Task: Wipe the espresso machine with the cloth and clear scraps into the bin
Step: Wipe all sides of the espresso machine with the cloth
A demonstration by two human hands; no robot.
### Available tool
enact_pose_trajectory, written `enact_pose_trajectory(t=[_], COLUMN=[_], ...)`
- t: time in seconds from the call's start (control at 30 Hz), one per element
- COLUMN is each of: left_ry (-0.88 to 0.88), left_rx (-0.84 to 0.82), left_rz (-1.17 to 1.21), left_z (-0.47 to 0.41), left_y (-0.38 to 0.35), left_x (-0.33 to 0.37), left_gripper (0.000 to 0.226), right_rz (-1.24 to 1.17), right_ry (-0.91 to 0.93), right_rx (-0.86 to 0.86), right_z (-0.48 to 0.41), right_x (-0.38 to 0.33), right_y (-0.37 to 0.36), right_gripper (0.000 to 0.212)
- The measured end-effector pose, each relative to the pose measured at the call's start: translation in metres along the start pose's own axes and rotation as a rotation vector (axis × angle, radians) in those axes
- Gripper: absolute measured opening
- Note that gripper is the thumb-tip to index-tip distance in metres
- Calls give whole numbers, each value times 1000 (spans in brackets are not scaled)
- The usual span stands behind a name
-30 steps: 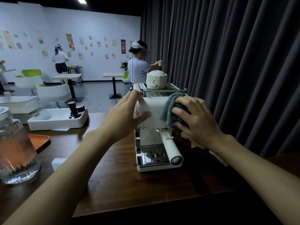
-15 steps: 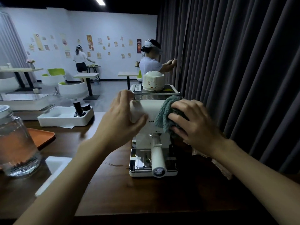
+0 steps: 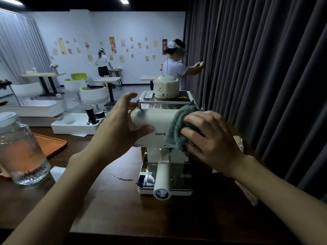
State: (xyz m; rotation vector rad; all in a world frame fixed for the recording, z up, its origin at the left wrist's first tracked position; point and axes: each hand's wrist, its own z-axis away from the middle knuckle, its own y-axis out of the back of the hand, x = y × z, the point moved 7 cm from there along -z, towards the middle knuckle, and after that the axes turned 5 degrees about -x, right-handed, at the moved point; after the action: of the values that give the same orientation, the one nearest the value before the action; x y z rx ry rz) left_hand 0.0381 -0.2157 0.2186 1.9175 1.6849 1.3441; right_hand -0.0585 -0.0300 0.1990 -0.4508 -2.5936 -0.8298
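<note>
the wiping step is in hand. the machine (image 3: pixel 155 124) sits on the table (image 3: pixel 123 209), with a cup (image 3: pixel 166 86) on top. the right hand (image 3: pixel 210 138) holds the cloth (image 3: pixel 178 124) bunched up and presses it on the machine's front right corner. its fingers (image 3: pixel 192 133) curl over the cloth. the left hand (image 3: pixel 122 126) rests on the machine's left side, fingers spread and loose, thumb on the front. it holds nothing, and i think it stops the machine from sliding. both arms reach forward. next, i think the cloth must slide across the front, so the left hand must shift. small brown bits (image 3: pixel 123 178) lie on the table near the machine's base. no bin shows.
</note>
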Motion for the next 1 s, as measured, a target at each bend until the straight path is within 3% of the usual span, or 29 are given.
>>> enact_pose_trajectory(t=[0.13,0.33,0.53,0.83,1.0], left_ry=[-33,-102,-127,-218,-224], left_rx=[9,-157,-219,-297,-274], left_rz=[-9,40,16,-16,9], left_z=[-3,0,1,3,8], left_y=[2,4,3,1,-2], left_x=[-1,-18,-25,-25,-18], left_gripper=[97,94,96,102,102], right_rz=[35,54,107,97,105], right_ry=[-19,14,-40,49,-97], right_rx=[-13,-47,-38,-48,-54], right_z=[-9,-36,-23,-42,-4], right_x=[-6,-28,-30,-48,-15], right_y=[-3,-15,-10,-20,-4], right_gripper=[22,25,25,20,22])
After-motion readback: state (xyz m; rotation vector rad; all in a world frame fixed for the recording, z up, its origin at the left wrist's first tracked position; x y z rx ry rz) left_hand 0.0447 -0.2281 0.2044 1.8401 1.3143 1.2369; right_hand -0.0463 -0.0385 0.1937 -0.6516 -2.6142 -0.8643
